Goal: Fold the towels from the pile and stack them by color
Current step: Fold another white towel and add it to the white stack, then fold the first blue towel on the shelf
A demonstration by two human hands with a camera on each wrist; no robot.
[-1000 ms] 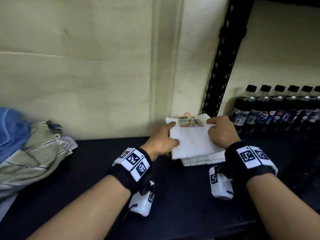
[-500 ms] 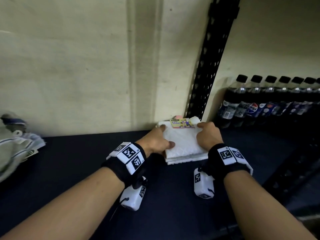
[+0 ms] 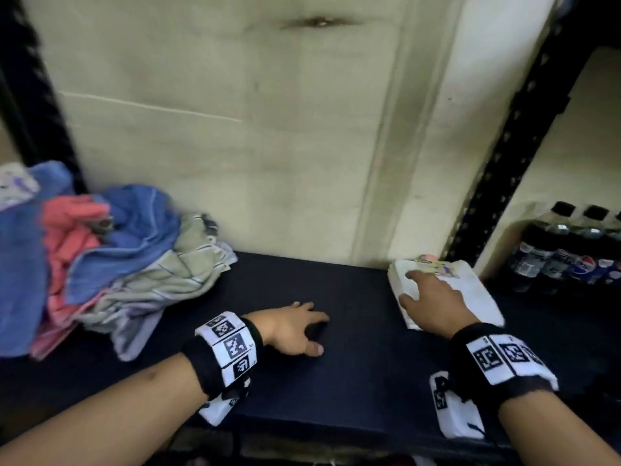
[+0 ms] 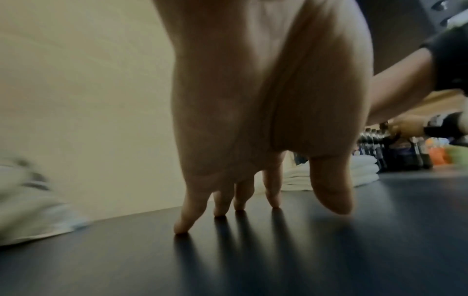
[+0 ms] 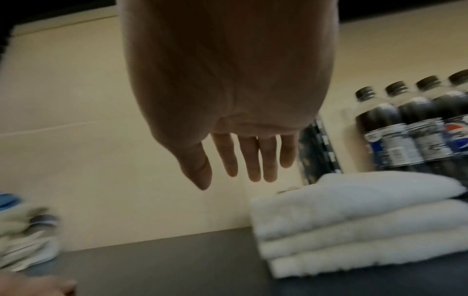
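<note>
- Both of our hands had come off the folded white stack (image 3: 470, 290) since half a second earlier: then each one gripped a side of it, and now neither did.
- Our left hand (image 3: 295, 331) had shifted out to the bare middle of the dark table (image 3: 353, 375). Its grip was wide and held nothing. The left wrist view showed four fingertips (image 4: 181, 226) touching the table and the thumb lifted just clear of it.
- Our right hand (image 3: 433, 301) was above the near left part of the stack. Its grip was also wide and empty, fingers straight and slightly spread; the right wrist view showed the fingers (image 5: 253, 158) clear of the towels, with the stack (image 5: 354, 220) lower and to the right of them.
- That stack lay at the back right of the table, near the wall. Its long axis ran from the wall towards us, angled a little to the right. A coloured label (image 3: 437, 265) sat at its far end. Three white layers showed from the side.
- The unfolded pile (image 3: 111, 260) of blue, pink and striped green towels lay at the far left, well apart from both hands.
- Dark soda bottles (image 3: 568, 260) stood beyond the black shelf post (image 3: 504, 156), to the right of the stack.
</note>
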